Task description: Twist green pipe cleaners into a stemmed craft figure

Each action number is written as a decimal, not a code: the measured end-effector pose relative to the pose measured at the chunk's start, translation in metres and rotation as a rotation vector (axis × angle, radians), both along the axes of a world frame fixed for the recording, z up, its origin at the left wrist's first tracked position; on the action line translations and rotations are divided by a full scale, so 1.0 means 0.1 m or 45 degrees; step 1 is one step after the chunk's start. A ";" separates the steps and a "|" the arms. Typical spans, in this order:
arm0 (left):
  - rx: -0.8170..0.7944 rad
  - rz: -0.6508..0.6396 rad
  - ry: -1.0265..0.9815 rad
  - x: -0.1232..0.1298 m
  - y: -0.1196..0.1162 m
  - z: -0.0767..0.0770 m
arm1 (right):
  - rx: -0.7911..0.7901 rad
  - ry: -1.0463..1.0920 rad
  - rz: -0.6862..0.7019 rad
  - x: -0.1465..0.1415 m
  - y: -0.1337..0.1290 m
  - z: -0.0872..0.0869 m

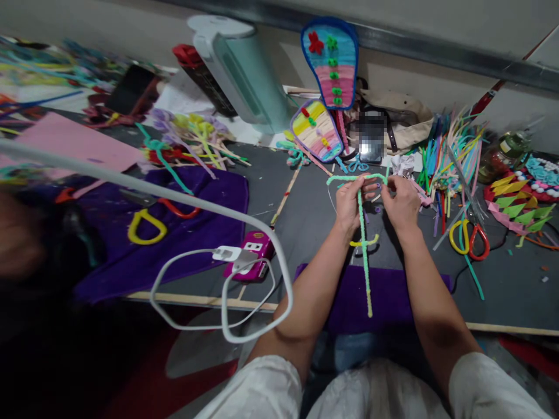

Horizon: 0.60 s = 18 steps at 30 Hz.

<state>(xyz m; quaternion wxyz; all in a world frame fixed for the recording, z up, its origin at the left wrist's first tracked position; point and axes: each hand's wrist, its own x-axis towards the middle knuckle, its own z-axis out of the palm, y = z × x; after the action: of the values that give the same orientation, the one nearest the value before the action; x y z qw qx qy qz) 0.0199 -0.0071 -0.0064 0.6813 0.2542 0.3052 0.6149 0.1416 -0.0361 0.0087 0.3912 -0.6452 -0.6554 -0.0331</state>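
A light green pipe cleaner piece (361,212), shaped like a T with a long stem hanging down and a bent top bar, is in my hands above the table. My left hand (350,201) is closed around it just below the crossbar. At the bar's right end, the fingers of my right hand (399,201) pinch the bent tip. A short yellow pipe cleaner (373,240) appears behind the stem; whether it is attached I cannot tell. Beyond my hands stand two fan-shaped pipe cleaner pieces, a large blue-edged one (334,64) and a smaller striped one (318,131).
Scissors (469,238) and a bundle of pipe cleaners (454,151) lie to the right. Leftward are a pink power socket (251,256), a looping white cable (196,201), a purple cloth (209,233) and a pale green jug (248,75). Another person's blurred hand (20,238) shows at far left.
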 end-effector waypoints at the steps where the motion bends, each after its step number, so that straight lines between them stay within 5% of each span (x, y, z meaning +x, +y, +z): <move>1: 0.004 -0.003 0.001 0.00 0.00 0.00 | 0.011 0.005 0.001 0.00 0.00 0.00; 11: 0.002 -0.007 0.051 0.01 -0.02 0.03 | -0.043 0.163 -0.006 0.00 0.01 0.02; 18: -0.036 0.061 0.108 0.00 0.00 0.00 | -0.324 1.114 0.214 0.05 0.07 0.06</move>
<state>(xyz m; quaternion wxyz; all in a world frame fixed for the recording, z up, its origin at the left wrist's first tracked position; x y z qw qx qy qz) 0.0199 -0.0073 -0.0060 0.6563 0.2628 0.3486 0.6154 0.1469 -0.0292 0.0151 0.5501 -0.5861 -0.4776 0.3546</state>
